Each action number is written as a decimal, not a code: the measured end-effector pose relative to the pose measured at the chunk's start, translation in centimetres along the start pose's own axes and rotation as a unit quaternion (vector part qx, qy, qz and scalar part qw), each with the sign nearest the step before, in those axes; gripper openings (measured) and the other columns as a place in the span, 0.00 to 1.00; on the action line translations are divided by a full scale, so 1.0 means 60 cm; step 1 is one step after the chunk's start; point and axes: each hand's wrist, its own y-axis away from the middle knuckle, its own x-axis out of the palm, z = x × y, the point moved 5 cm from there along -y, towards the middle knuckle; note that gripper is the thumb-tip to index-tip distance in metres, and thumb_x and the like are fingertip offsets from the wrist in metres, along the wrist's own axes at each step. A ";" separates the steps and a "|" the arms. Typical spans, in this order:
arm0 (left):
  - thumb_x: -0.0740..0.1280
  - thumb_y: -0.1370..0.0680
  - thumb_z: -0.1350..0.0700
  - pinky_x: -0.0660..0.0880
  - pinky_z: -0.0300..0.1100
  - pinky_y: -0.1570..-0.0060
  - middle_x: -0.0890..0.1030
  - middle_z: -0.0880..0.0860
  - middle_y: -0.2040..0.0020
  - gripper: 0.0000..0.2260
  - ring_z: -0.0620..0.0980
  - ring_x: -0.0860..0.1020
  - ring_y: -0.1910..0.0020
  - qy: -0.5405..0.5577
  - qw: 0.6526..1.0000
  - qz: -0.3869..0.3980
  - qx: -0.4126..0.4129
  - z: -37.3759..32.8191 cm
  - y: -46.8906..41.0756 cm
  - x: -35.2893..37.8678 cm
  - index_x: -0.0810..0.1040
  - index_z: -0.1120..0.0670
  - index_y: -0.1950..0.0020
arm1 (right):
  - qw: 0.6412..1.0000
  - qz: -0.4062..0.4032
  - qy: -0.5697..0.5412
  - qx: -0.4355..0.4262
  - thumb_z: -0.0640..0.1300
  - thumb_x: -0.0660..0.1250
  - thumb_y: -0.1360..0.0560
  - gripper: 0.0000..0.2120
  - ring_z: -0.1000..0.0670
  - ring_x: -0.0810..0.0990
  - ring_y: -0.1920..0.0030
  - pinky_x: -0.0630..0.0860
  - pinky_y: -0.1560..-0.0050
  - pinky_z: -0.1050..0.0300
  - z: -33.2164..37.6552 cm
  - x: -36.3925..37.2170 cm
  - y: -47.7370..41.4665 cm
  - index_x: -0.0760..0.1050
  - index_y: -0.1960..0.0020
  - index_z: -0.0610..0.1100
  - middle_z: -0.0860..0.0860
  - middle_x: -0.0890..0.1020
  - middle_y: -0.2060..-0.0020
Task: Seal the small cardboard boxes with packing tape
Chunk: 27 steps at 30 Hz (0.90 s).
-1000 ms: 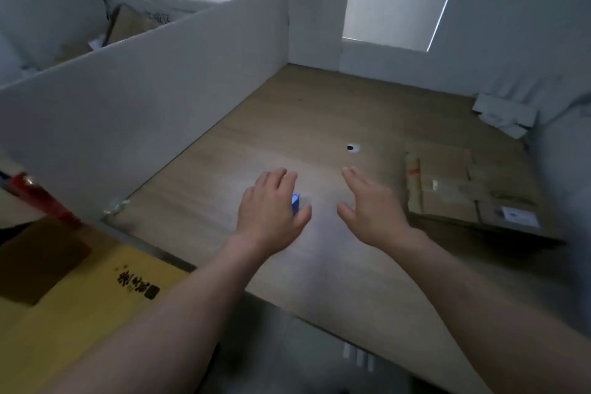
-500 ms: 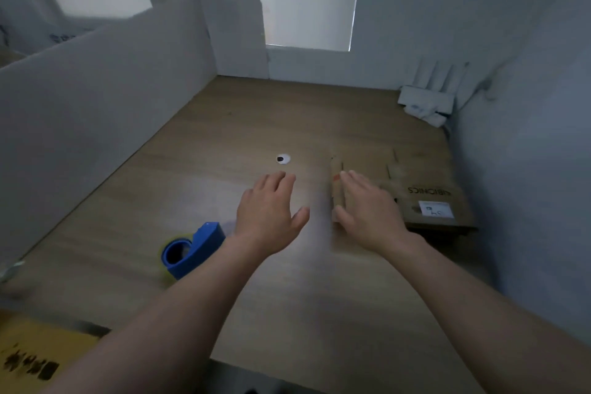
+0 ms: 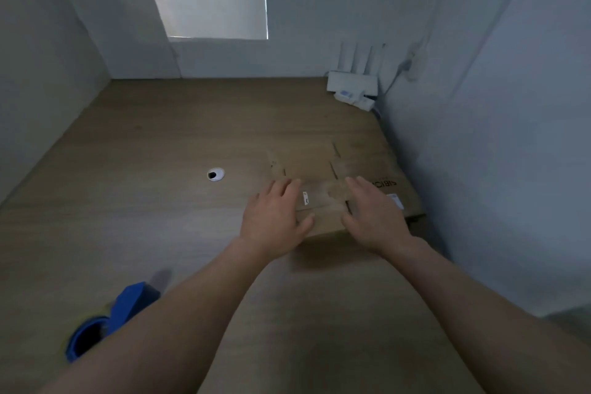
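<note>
- Wooden desk (image 3: 144, 189) between pale walls.
- 2 hands, left hand (image 3: 271, 217) and right hand (image 3: 375, 217), fingers straight and spread, grip nothing; they lie over, perhaps touching, the flattened cardboard boxes (image 3: 307, 163).
- Blue tape dispenser (image 3: 128, 301) sits well apart, beside the left forearm.

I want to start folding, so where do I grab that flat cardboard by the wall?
Grip the flattened cardboard by its near edge, from your side: it lies flat, the wall crowds its right, and that edge seems raised off the desk.
</note>
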 end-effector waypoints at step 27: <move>0.77 0.34 0.37 0.65 0.58 0.27 0.45 0.49 0.19 0.43 0.58 0.47 0.20 0.046 0.972 0.183 -0.137 -0.023 -0.131 0.251 0.60 0.47 0.26 | 0.970 0.162 0.030 0.177 0.60 0.78 0.36 0.59 0.38 0.53 0.22 0.53 0.24 0.38 -0.339 0.089 -0.125 0.40 0.20 0.59 0.42 0.47 0.22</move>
